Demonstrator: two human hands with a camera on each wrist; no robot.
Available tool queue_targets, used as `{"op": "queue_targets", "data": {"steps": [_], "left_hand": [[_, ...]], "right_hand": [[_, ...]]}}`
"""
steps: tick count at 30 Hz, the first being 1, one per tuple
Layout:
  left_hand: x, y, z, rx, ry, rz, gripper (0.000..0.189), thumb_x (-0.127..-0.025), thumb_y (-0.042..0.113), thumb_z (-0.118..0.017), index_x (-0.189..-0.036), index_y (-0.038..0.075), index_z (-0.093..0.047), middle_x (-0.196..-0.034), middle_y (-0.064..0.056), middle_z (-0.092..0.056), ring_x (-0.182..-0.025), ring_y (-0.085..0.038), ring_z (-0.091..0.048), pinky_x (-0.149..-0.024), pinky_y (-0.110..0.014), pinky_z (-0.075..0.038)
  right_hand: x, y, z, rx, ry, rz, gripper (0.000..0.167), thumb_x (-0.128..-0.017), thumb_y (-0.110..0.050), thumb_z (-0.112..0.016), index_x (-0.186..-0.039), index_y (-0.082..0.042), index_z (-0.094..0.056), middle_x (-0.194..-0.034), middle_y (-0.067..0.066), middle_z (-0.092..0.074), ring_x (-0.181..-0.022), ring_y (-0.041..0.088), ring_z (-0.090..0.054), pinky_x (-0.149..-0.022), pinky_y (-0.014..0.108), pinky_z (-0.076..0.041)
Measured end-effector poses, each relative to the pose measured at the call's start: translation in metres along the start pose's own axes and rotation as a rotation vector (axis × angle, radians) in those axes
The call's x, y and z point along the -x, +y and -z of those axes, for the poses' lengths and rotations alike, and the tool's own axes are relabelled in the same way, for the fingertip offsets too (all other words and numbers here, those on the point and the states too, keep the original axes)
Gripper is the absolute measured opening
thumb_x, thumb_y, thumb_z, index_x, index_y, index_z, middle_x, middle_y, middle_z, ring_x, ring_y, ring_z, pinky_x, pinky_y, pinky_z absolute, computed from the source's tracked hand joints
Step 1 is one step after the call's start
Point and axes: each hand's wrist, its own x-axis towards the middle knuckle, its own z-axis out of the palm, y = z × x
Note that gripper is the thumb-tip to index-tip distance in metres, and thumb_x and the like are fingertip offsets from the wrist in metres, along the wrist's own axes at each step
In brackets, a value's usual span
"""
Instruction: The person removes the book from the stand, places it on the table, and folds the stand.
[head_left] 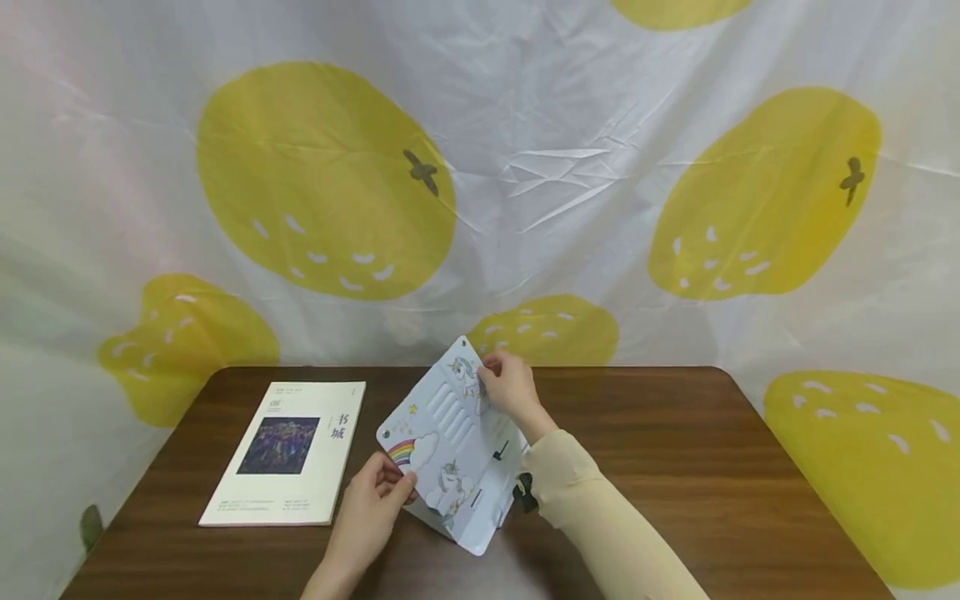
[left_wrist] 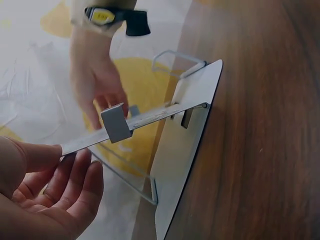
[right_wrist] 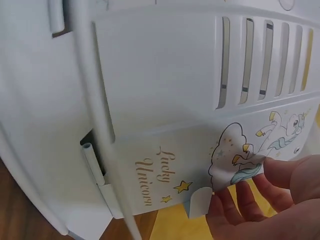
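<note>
A white metal book stand [head_left: 459,450] printed with unicorns, a rainbow and stars is tilted above the table's middle. My left hand [head_left: 369,510] pinches its left edge, thumb on the printed face and fingers behind. At the upper right edge, my right hand [head_left: 512,387] grips the panel between thumb and fingers. The left wrist view shows the panel edge-on, hinged to a base plate [left_wrist: 182,145], with a bent metal clip [left_wrist: 117,123] on its edge and wire legs beyond. Slots and the words "Lucky Unicorn" face the right wrist camera, near a small tab [right_wrist: 201,201].
A white-covered book [head_left: 322,492] with a dark picture lies flat to the left on the brown wooden table [head_left: 675,467]. Behind the table hangs a white curtain [head_left: 555,100] with yellow fruit prints. A black strap [head_left: 525,492] circles the right wrist.
</note>
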Motion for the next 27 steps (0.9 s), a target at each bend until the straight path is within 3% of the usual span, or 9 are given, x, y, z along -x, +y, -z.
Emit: {"op": "queue_targets", "data": {"steps": [10, 20, 27], "left_hand": [[0.011, 0.004, -0.016, 0.077, -0.047, -0.019, 0.025, -0.092, 0.001, -0.064, -0.113, -0.011, -0.055, -0.09, -0.014, -0.063, -0.077, -0.022, -0.067, -0.071, -0.028, -0.057], [0.012, 0.003, -0.027, 0.029, -0.101, -0.007, 0.029, -0.092, 0.009, -0.067, -0.113, -0.008, -0.056, -0.088, -0.01, -0.064, -0.076, -0.02, -0.067, -0.07, -0.028, -0.057], [0.012, 0.003, -0.034, 0.019, -0.123, -0.021, 0.028, -0.09, 0.01, -0.07, -0.108, -0.008, -0.059, -0.086, -0.009, -0.065, -0.074, -0.016, -0.067, -0.066, -0.026, -0.056]], "right_hand": [[-0.003, -0.011, -0.007, 0.04, -0.049, 0.067, 0.016, -0.095, -0.011, -0.062, -0.106, -0.002, -0.069, -0.093, 0.009, -0.067, -0.084, 0.024, -0.06, -0.075, 0.038, -0.05], [-0.008, -0.014, -0.012, 0.015, -0.115, 0.021, 0.02, -0.097, -0.014, -0.06, -0.114, -0.004, -0.067, -0.098, 0.008, -0.065, -0.087, 0.023, -0.058, -0.075, 0.038, -0.05], [-0.011, -0.011, -0.017, 0.029, -0.125, 0.047, 0.018, -0.096, -0.012, -0.061, -0.11, -0.004, -0.068, -0.096, 0.008, -0.066, -0.087, 0.023, -0.059, -0.077, 0.038, -0.05]]}}
